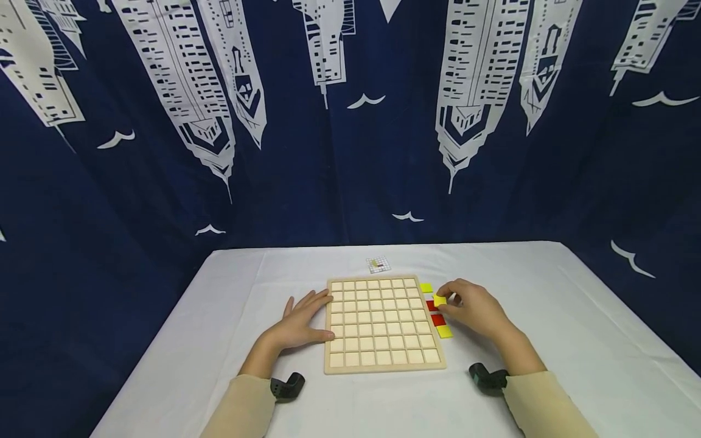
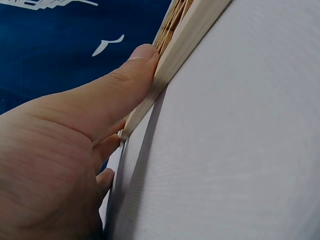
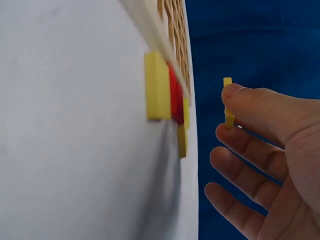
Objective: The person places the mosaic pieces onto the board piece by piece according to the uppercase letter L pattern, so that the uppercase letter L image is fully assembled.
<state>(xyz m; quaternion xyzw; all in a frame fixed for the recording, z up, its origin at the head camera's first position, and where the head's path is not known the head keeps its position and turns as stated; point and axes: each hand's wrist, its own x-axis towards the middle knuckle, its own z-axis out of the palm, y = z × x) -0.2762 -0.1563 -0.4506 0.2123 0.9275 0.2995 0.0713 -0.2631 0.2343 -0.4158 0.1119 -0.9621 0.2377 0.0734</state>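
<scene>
A wooden grid board [image 1: 331,370] lies on the white table. My left hand [image 1: 296,322] rests at its left edge, fingers spread, with the thumb against the frame in the left wrist view. To the right of the board, my right hand [image 1: 482,310] pinches a small yellow square tile [image 3: 228,120] between thumb and index finger, above the table. Along the board's right edge lie a yellow tile [image 1: 426,287], a red tile [image 1: 431,306], a second red tile [image 1: 438,320] and another yellow tile [image 1: 445,332]. The held tile partly covers the upper red one in the head view.
Behind the board lies a small printed grid card [image 1: 378,264] with coloured squares. A dark blue curtain [image 1: 339,182] with white building prints hangs behind the table [image 1: 241,286]. Black camera mounts sit at both wrists.
</scene>
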